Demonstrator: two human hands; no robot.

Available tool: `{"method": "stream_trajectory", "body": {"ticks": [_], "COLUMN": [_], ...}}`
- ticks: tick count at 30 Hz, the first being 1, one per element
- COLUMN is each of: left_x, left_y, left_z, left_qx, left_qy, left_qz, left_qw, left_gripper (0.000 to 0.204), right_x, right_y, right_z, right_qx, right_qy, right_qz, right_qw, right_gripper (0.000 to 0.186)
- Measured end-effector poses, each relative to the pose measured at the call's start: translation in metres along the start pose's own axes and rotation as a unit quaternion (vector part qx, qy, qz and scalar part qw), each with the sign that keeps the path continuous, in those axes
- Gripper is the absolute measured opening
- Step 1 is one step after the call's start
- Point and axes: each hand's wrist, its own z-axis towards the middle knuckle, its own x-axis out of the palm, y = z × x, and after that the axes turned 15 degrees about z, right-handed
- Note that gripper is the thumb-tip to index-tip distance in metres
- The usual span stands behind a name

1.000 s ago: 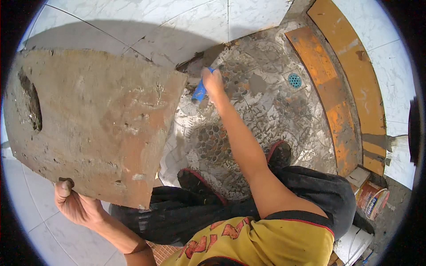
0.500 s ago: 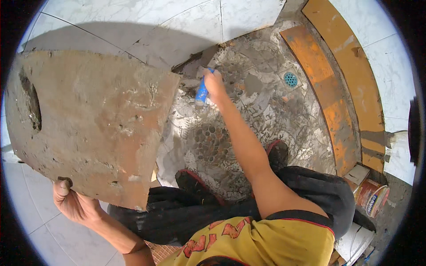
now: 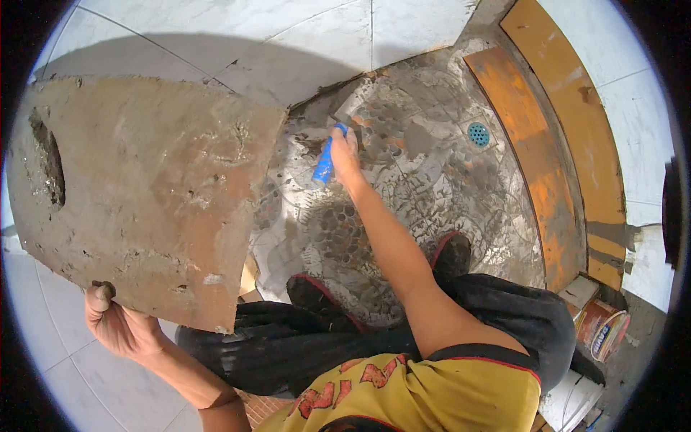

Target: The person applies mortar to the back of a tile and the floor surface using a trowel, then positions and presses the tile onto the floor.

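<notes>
My left hand grips the lower edge of a large, flat, cement-smeared board at the left, with a ridge of wet cement near the board's far left. My right hand is closed round a blue-handled tool just beyond the board's right edge, over the dirty, grout-streaked floor. The tool's metal end at the top looks like a small blade, partly hard to make out. My shoes rest on that floor, which has patches of pebble pattern.
White wall tiles run along the back and right. A round blue drain cover lies in the floor. Two curved brown-orange boards line the right side. A tub lies at lower right, beside broken tile pieces.
My right hand has moved slightly down, toward me, with the blue-handled tool. The board in my left hand has shifted a little, its right edge moving left and up.
</notes>
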Motion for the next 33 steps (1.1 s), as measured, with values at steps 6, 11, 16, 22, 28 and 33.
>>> {"method": "stream_trajectory", "body": {"ticks": [6, 11, 16, 22, 28, 33], "left_x": [0.001, -0.002, -0.008, -0.010, -0.011, -0.013], "left_y": [-0.001, 0.003, -0.005, -0.022, -0.031, -0.027], "left_z": [-0.002, 0.009, 0.005, -0.010, -0.016, -0.009], "left_qx": [0.022, 0.001, -0.014, 0.013, 0.073, 0.064], "left_qy": [0.000, 0.024, 0.033, 0.009, -0.040, -0.020], "left_qz": [0.033, 0.014, -0.012, 0.042, 0.048, 0.028], "left_qw": [0.999, 1.000, 0.999, 0.999, 0.995, 0.997], "left_gripper": [0.063, 0.063, 0.060, 0.058, 0.059, 0.060], "right_x": [0.031, 0.028, 0.004, 0.007, 0.027, 0.040], "right_y": [-0.028, -0.047, -0.013, 0.045, 0.037, -0.012], "right_z": [0.014, -0.018, -0.021, -0.009, -0.003, -0.022], "right_qx": [-0.037, -0.071, -0.035, -0.019, 0.052, 0.041], "right_qy": [0.002, 0.035, 0.025, 0.030, 0.042, 0.074], "right_qz": [-0.090, -0.073, -0.064, 0.017, 0.001, -0.154], "right_qw": [0.995, 0.994, 0.997, 0.999, 0.998, 0.985], "right_gripper": [0.048, 0.052, 0.046, 0.031, 0.032, 0.043]}}
